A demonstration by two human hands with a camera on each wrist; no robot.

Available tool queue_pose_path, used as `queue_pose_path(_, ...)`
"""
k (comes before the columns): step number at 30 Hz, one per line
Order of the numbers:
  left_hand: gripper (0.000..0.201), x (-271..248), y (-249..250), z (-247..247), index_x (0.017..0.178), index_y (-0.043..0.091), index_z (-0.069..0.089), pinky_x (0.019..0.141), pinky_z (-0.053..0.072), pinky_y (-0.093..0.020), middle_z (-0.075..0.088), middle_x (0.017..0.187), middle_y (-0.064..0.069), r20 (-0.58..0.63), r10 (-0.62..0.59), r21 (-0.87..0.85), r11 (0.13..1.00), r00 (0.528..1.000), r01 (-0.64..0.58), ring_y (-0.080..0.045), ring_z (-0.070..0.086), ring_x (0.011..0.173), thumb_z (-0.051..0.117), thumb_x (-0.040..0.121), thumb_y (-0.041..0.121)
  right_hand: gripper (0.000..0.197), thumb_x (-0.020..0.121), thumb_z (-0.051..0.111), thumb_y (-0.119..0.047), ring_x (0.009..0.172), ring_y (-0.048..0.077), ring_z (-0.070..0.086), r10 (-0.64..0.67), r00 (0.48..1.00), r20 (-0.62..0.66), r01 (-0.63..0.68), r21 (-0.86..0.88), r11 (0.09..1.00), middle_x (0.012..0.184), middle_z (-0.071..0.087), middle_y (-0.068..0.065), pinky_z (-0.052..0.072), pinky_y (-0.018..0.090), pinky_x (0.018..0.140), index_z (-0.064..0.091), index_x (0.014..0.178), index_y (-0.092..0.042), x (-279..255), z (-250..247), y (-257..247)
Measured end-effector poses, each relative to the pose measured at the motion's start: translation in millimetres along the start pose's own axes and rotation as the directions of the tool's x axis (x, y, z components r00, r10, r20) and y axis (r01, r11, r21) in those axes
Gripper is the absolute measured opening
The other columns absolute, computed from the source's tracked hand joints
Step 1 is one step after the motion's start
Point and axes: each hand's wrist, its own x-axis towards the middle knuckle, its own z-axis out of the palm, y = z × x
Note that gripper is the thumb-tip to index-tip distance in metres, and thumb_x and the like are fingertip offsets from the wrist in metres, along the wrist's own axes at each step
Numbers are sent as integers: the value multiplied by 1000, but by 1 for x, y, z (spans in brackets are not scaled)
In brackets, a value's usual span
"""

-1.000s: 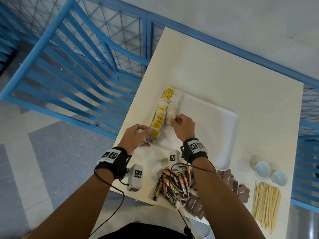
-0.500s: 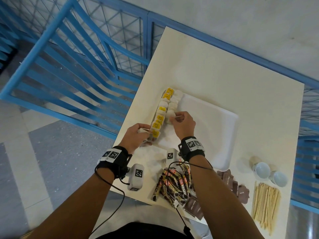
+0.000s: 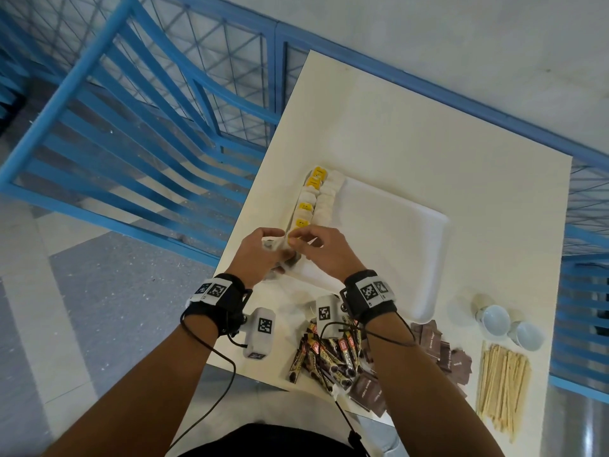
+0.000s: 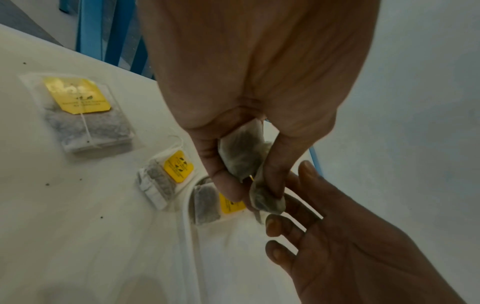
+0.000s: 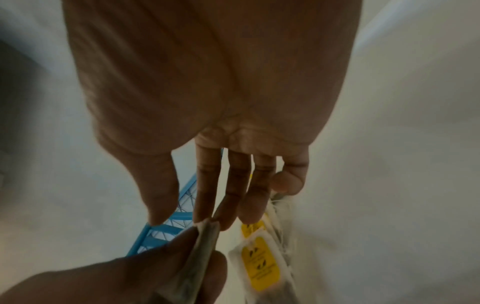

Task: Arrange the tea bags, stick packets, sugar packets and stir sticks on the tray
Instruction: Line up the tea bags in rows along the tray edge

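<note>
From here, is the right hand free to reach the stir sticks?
Probably yes. The right hand holds nothing, its fingers only touching the tea bags pinched by the left hand; the stir sticks lie uncovered on its side.

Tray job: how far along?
Done: two rows of tea bags along the left edge of the tray. In hand: left hand pinches tea bags, right hand reaching for them. Left: stick packets, sugar packets and stir sticks, all off the tray, plus a few tea bags on the table.
</note>
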Motion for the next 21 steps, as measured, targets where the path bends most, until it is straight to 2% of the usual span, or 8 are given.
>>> queue_pose_path(2, 44, 0, -1, -1, 122, 11, 58, 63, 62, -34, 72, 95, -16, -10, 25, 35, 999, 1000, -25, -24, 70, 67, 81, 84, 10, 14, 89, 75, -32, 77, -7, 61, -30, 998, 47, 31, -15, 999, 94, 74, -8, 45, 9, 73, 77, 100, -23, 0, 0, -4)
queue_pose_path(5, 40, 0, -3, -3, 119, 10, 61, 71, 63, -40, 73, 94, -16, -23, 34, 52, 998, 999, -32, -27, 71, 71, 81, 87, 23, 10, 88, 76, -29, 76, -4, 62, -11, 999, 35, 11, -1, 1000, 89, 73, -11, 45, 10, 73, 77, 95, -21, 3, 1, -4)
queue_pose_path(7, 36, 0, -3, -2, 114, 7, 63, 69, 62, -39, 75, 90, -15, -34, 7, 5, 1000, 999, -7, -25, 70, 69, 80, 89, 27, 7, 88, 76, -27, 76, -1, 63, 9, 1000, -11, -9, 25, 1000, 86, 72, -13, 47, 14, 74, 75, 92, -22, 5, 1, -5)
queue_pose_path(11, 13, -1, -3, -2, 95, 4, 63, 61, 57, -35, 72, 71, -7, -32, 17, -77, 997, 999, -20, -18, 67, 60, 73, 93, 13, 8, 87, 77, -24, 78, 9, 65, 58, 996, -68, -50, 107, 993, 86, 72, -6, 57, 31, 79, 70, 89, -25, 7, 2, -4)
queue_pose_path(13, 11, -1, -3, -3, 93, 5, 64, 60, 57, -34, 72, 76, -11, -27, 23, -82, 996, 999, -25, -20, 67, 63, 72, 94, 12, 12, 86, 78, -28, 79, 14, 67, 78, 995, -60, -68, 145, 987, 90, 74, -1, 58, 34, 79, 71, 95, -26, 7, 3, -2)
queue_pose_path(16, 12, 1, -4, -3, 96, 4, 65, 60, 57, -34, 72, 79, -16, -16, 24, -79, 997, 1000, -25, -24, 66, 66, 73, 93, 13, 12, 89, 74, -30, 73, 12, 64, 63, 997, -49, -57, 111, 992, 88, 73, -1, 57, 33, 77, 72, 99, -24, 6, 5, 1)
queue_pose_path(19, 24, 1, -5, -1, 104, -3, 65, 71, 59, -44, 74, 88, -25, -6, -22, -104, 994, 1000, 21, -33, 70, 75, 75, 92, 15, 11, 91, 72, -27, 68, 11, 61, 61, 993, -103, -51, 97, 994, 82, 71, -2, 55, 31, 74, 74, 97, -17, 5, 5, 2)
queue_pose_path(21, 30, 0, -5, 1, 106, -6, 66, 68, 58, -41, 75, 92, -25, 5, -46, -108, 993, 999, 47, -31, 71, 77, 78, 90, 16, 13, 91, 72, -26, 67, 12, 62, 76, 986, -148, -60, 111, 992, 80, 71, -2, 55, 32, 73, 73, 97, -15, 5, 5, 2)
